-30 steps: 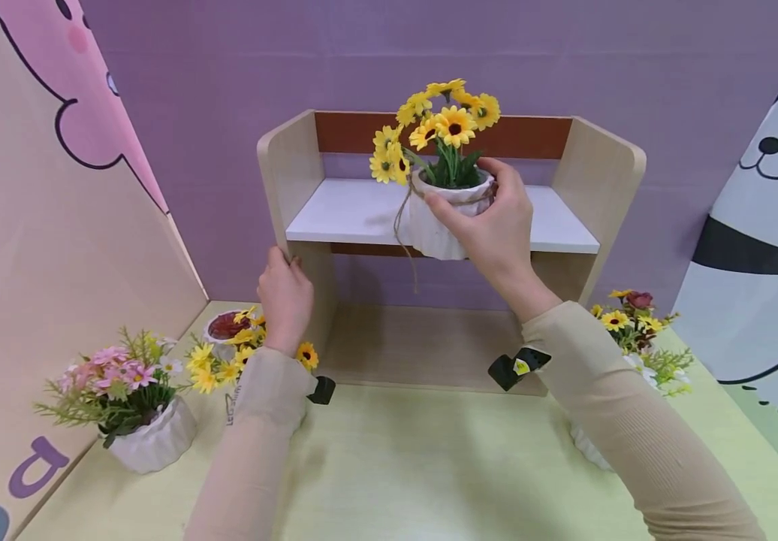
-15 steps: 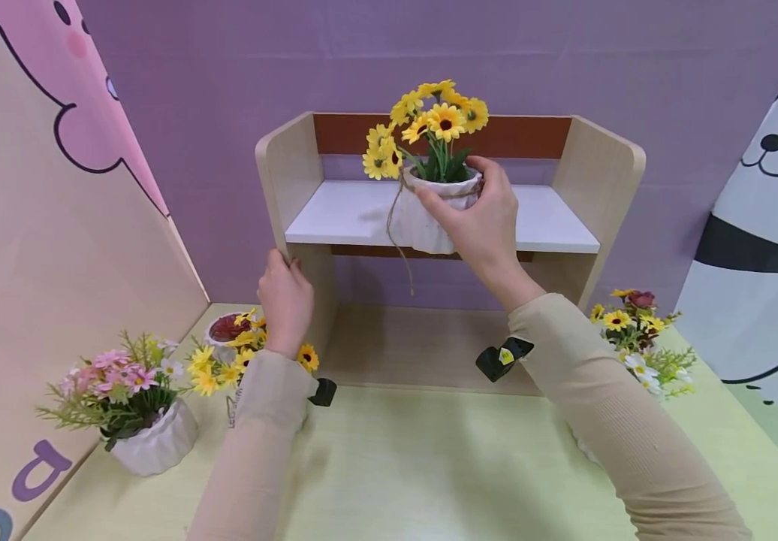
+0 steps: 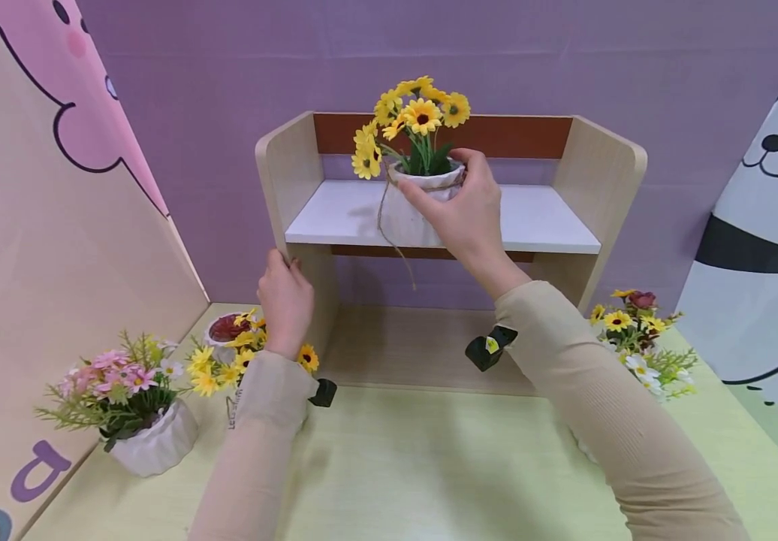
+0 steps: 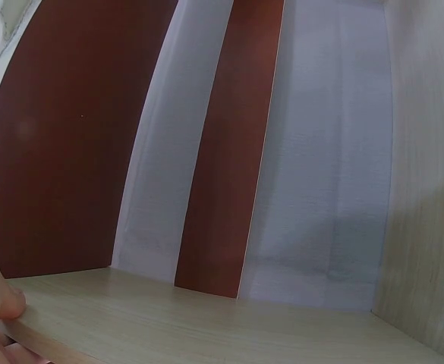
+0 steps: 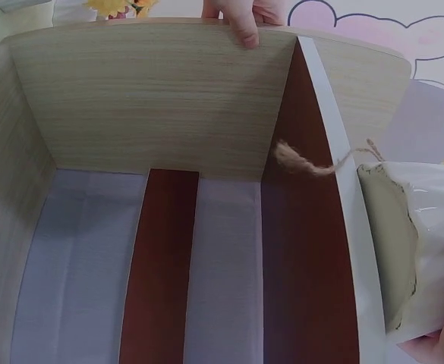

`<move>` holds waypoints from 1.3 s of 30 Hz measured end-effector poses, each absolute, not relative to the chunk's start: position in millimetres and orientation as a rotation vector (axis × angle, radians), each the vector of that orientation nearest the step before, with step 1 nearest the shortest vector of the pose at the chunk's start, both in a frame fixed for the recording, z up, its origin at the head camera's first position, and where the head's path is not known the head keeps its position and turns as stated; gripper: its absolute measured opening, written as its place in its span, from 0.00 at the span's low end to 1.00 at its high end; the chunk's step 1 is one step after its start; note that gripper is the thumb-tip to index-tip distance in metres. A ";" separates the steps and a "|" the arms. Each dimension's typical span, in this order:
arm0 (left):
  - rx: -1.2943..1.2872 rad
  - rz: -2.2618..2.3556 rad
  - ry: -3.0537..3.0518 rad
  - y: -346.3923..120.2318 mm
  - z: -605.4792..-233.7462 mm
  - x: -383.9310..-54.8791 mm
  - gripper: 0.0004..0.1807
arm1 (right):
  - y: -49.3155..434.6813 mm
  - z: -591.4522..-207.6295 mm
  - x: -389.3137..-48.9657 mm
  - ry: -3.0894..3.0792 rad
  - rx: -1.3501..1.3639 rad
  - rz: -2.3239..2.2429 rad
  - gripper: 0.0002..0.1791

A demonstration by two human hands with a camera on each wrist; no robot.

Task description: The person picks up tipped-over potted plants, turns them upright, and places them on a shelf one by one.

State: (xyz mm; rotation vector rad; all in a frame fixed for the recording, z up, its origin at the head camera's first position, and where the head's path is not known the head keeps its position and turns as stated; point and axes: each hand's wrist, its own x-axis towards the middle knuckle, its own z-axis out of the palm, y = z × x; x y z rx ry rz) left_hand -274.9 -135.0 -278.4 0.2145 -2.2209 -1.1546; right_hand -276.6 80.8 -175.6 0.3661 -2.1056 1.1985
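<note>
My right hand [image 3: 470, 207] grips a white ribbed flowerpot [image 3: 408, 218] by its upper part, thumb in front and fingers at the far right side. Yellow artificial sunflowers [image 3: 423, 116] stand in the pot, and a twine tied below its rim trails down. The pot is at the front of the white upper board [image 3: 544, 218] of a small desktop shelf. In the right wrist view, the pot's underside [image 5: 392, 246] lies close to that board's edge; contact cannot be told. My left hand [image 3: 285, 300] pinches the front edge of the shelf's left side panel [image 4: 130, 318].
On the table [image 3: 389, 466], a pot of pink flowers [image 3: 152, 443] stands at left, with yellow flowers [image 3: 227, 364] and a red-filled white pot [image 3: 230, 328] behind my left forearm. Mixed red, yellow and white flowers [image 3: 639, 334] are at right, partly behind my right sleeve.
My right hand has carried the potted sunflowers to the left and slightly up along the upper board's front. The left hand stays on the side panel.
</note>
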 end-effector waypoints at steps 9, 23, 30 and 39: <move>0.216 -1.140 -2.212 -135.6 -280.2 -275.8 0.14 | 70.0 -178.2 -281.3 -2.097 0.385 1.247 0.39; 0.221 -1.131 -2.208 -134.5 -280.4 -274.1 0.14 | 51.1 -178.8 -286.7 -2.103 0.387 1.236 0.38; 0.226 -1.116 -2.199 -136.3 -281.2 -274.5 0.14 | 40.8 -176.5 -288.6 -2.123 0.370 1.204 0.37; 0.219 -1.085 -2.189 -136.8 -280.9 -273.7 0.13 | 29.4 -175.1 -294.0 -2.150 0.364 1.171 0.38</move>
